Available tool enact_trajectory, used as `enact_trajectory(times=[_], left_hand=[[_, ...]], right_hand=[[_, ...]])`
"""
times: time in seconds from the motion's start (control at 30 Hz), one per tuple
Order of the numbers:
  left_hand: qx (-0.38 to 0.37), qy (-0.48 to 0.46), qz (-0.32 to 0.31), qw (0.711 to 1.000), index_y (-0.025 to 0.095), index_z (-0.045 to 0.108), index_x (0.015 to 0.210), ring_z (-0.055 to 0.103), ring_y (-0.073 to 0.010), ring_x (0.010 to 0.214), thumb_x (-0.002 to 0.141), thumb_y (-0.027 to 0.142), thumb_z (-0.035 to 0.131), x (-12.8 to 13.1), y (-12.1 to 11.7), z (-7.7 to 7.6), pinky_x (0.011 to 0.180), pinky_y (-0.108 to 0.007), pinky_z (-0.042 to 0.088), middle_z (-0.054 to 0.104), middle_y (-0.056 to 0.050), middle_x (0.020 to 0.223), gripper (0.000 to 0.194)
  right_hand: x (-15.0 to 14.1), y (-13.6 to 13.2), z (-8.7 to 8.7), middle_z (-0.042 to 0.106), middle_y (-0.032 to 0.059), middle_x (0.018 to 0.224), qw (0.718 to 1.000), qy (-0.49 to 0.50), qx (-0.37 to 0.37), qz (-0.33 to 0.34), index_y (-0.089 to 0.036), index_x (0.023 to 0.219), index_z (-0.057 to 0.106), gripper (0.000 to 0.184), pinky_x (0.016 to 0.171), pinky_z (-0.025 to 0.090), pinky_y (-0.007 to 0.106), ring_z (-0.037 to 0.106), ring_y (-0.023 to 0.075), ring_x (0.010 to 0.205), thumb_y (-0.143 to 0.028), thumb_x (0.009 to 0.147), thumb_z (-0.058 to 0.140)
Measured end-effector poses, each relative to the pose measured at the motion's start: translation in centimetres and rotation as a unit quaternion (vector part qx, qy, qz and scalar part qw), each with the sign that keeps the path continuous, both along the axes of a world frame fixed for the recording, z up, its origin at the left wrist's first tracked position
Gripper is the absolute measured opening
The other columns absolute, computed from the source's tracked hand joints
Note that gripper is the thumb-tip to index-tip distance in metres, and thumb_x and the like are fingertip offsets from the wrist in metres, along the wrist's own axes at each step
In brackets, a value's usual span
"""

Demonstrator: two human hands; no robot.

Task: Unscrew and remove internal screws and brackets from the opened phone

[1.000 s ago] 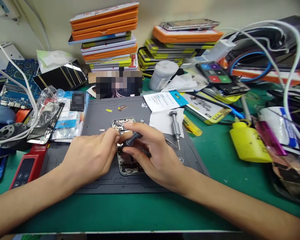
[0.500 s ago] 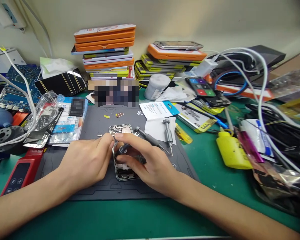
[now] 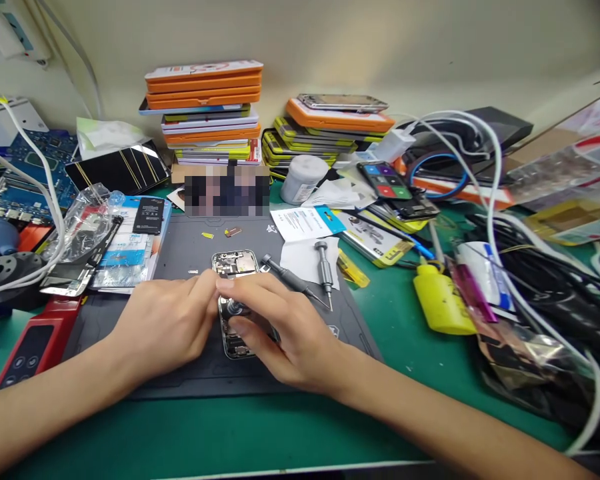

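Note:
An opened smartphone (image 3: pixel 235 261), its inner parts bare, lies on the dark grey work mat (image 3: pixel 180 250). My left hand (image 3: pixel 165 317) is closed at the phone's left edge, its fingers curled against the frame; the thumb is hidden. My right hand (image 3: pixel 290 327) reaches over the phone from the right, with a dark screwdriver (image 3: pixel 235 308) between thumb and fingers. Its round end shows, but its tip is hidden. Both index fingertips meet above the phone. Right of it lie a dark grey screwdriver (image 3: pixel 293 279) and a lighter grey screwdriver (image 3: pixel 324 267), partly on white paper.
Small yellow and copper pieces (image 3: pixel 233 232) lie behind the phone. At left are a black battery (image 3: pixel 149 216), a loose screen (image 3: pixel 87 263) and a red device (image 3: pixel 40 343). Stacked orange cases (image 3: pixel 203 87) stand at the back; a yellow bottle (image 3: pixel 443 300) and white cables (image 3: pixel 495 173) are at right.
The whole scene sits slightly further left as the camera has shifted. My right thumb and fingers have drawn closer around the screwdriver, whose end has tipped. The left hand keeps its hold.

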State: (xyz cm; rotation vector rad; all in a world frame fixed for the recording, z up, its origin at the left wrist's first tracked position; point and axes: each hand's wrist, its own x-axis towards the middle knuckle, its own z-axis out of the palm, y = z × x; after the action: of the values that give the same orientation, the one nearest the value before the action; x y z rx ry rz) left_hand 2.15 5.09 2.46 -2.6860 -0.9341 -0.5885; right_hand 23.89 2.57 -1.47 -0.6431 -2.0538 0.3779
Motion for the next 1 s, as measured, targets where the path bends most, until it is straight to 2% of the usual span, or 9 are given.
enact_trajectory(times=[0.23, 0.37, 0.5, 0.57, 0.7, 0.83, 0.9, 1.0], left_hand=[[-0.012, 0.031, -0.001, 0.999, 0.022, 0.055, 0.081, 0.063, -0.0177, 0.047, 0.105, 0.017, 0.035, -0.1, 0.0, 0.2, 0.044, -0.030, 0.032, 0.068, -0.001, 0.061, 0.032], [0.004, 0.023, 0.007, 1.000, 0.021, 0.058, 0.089, 0.062, -0.0182, 0.046, 0.108, 0.017, 0.035, -0.2, 0.1, -0.1, 0.044, -0.031, 0.031, 0.066, 0.001, 0.059, 0.031], [0.008, 0.032, 0.015, 0.999, 0.017, 0.062, 0.098, 0.065, -0.0202, 0.048, 0.111, 0.020, 0.037, -0.2, 0.1, -0.4, 0.045, -0.033, 0.032, 0.069, 0.000, 0.063, 0.028], [0.010, 0.038, 0.016, 0.999, 0.017, 0.062, 0.097, 0.065, -0.0204, 0.048, 0.112, 0.021, 0.038, -0.2, 0.1, -0.4, 0.045, -0.033, 0.032, 0.069, 0.000, 0.063, 0.029], [0.019, 0.040, 0.013, 0.999, 0.018, 0.060, 0.090, 0.063, -0.0183, 0.046, 0.112, 0.020, 0.035, -0.1, -0.1, -0.2, 0.045, -0.032, 0.031, 0.064, 0.001, 0.059, 0.034], [0.022, 0.039, 0.013, 0.999, 0.019, 0.060, 0.090, 0.061, -0.0172, 0.045, 0.112, 0.020, 0.034, 0.0, -0.1, -0.1, 0.045, -0.031, 0.029, 0.063, 0.002, 0.058, 0.034], [0.019, 0.039, 0.012, 0.999, 0.019, 0.060, 0.091, 0.060, -0.0168, 0.046, 0.112, 0.020, 0.034, 0.0, 0.0, -0.2, 0.046, -0.031, 0.029, 0.063, 0.002, 0.059, 0.033], [0.014, 0.035, 0.010, 0.999, 0.019, 0.059, 0.091, 0.060, -0.0161, 0.046, 0.111, 0.019, 0.035, -0.1, 0.1, -0.3, 0.047, -0.031, 0.029, 0.064, 0.002, 0.060, 0.031]], right_hand=[[0.1, 0.1, -0.3, 0.073, 0.0110, 0.132, 1.000, 0.002, -0.001, 0.003, -0.030, 0.165, 0.040, 0.063, 0.083, 0.071, 0.034, 0.075, 0.0231, 0.116, -0.011, 0.106, 0.056], [0.0, 0.1, -0.4, 0.070, 0.0118, 0.145, 0.999, 0.026, -0.013, 0.019, -0.029, 0.168, 0.034, 0.070, 0.093, 0.070, 0.037, 0.071, 0.0237, 0.126, -0.009, 0.105, 0.056], [-0.1, -0.2, -0.9, 0.065, 0.0114, 0.154, 0.998, 0.048, -0.034, -0.005, -0.031, 0.169, 0.032, 0.071, 0.092, 0.070, 0.036, 0.075, 0.0210, 0.112, -0.010, 0.107, 0.058], [-0.1, -0.3, -1.1, 0.065, 0.0113, 0.151, 0.996, 0.068, -0.050, -0.015, -0.032, 0.170, 0.031, 0.071, 0.091, 0.071, 0.036, 0.076, 0.0189, 0.103, -0.011, 0.108, 0.058], [0.1, -0.9, -1.1, 0.067, 0.0102, 0.132, 0.983, 0.137, -0.123, -0.029, -0.032, 0.168, 0.032, 0.063, 0.086, 0.072, 0.038, 0.074, 0.0178, 0.094, -0.014, 0.111, 0.052], [0.5, -1.4, -1.0, 0.064, 0.0136, 0.143, 0.984, 0.105, -0.146, -0.010, -0.031, 0.168, 0.031, 0.063, 0.094, 0.072, 0.043, 0.077, 0.0212, 0.105, -0.014, 0.111, 0.050], [0.6, -1.4, -1.0, 0.061, 0.0149, 0.154, 0.990, 0.083, -0.118, 0.010, -0.031, 0.170, 0.029, 0.068, 0.098, 0.072, 0.045, 0.075, 0.0253, 0.122, -0.011, 0.109, 0.052], [0.6, -1.2, -1.3, 0.057, 0.0165, 0.160, 0.994, 0.075, -0.076, 0.038, -0.029, 0.172, 0.026, 0.073, 0.109, 0.068, 0.047, 0.065, 0.0291, 0.144, -0.008, 0.107, 0.054]])
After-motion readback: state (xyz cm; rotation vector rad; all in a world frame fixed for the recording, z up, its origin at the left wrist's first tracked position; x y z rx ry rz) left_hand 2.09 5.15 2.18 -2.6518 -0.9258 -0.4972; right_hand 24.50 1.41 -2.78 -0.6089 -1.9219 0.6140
